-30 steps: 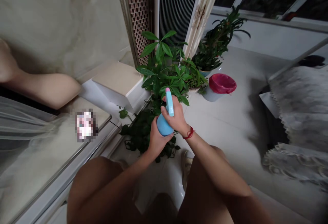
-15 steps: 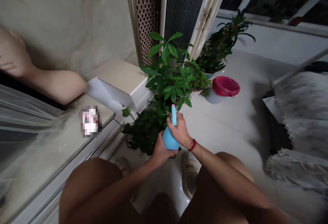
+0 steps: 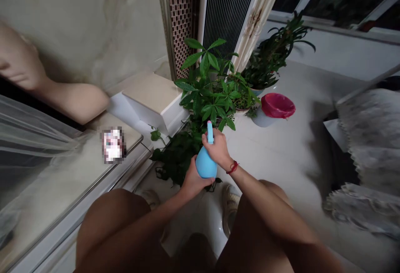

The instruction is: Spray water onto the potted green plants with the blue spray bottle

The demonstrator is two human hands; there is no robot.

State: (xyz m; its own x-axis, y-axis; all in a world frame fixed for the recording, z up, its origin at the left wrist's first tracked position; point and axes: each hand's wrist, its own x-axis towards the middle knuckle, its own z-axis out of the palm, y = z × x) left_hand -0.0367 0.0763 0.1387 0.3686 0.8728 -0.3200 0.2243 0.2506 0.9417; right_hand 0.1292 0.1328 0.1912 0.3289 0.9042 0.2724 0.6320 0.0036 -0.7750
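Note:
A light blue spray bottle (image 3: 205,163) with a pink tip is held in both hands above the floor. My right hand (image 3: 218,149) is wrapped round its neck and trigger head. My left hand (image 3: 192,180) cups the round body from below. The nozzle points at a leafy green potted plant (image 3: 210,88) just beyond. A low trailing dark green plant (image 3: 175,157) lies under and left of the bottle. A red string sits on my right wrist.
A second potted plant (image 3: 272,58) stands by the curtain, with a red-lined bin (image 3: 275,107) beside it. A stone step (image 3: 150,94) and a glass panel lie at left, where another person's arm (image 3: 56,94) shows. Lace-edged fabric (image 3: 365,140) is at right.
Both hands have kept their hold on the bottle; it has drifted slightly right and lower in view and now stands more upright. The view has shifted a little.

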